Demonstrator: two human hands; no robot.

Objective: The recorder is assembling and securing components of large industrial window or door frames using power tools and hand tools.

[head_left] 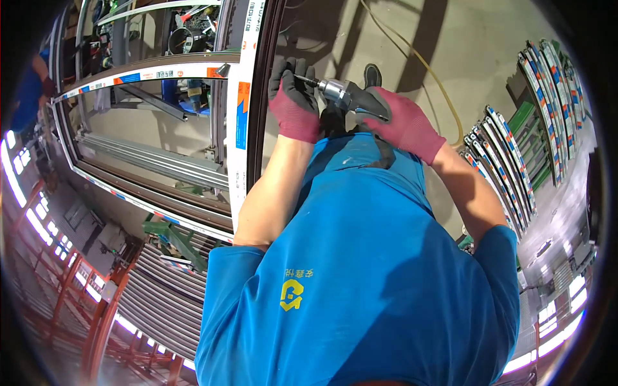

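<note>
Both my hands wear maroon gloves with dark grey fingers. My right hand (pixel 404 122) is wrapped round the rear of a power drill (pixel 336 92) with a silver chuck and a dark body. A thin bit (pixel 306 80) points left from the chuck toward the window frame. My left hand (pixel 295 103) is closed around the bit's tip, beside the frame's dark edge; whatever is between its fingers is hidden. The large metal window frame (pixel 238 164) has dark profiles and white protective film with blue and orange patches, and stands to my left.
A yellowish hose (pixel 430 67) crosses the floor beyond my dark shoe (pixel 372 75). Stacked film-covered profiles (pixel 502 157) stand at the right by a green rack (pixel 524 122). Tools and parts (pixel 193 40) show through the frame. At far left is another person's blue sleeve (pixel 27 96).
</note>
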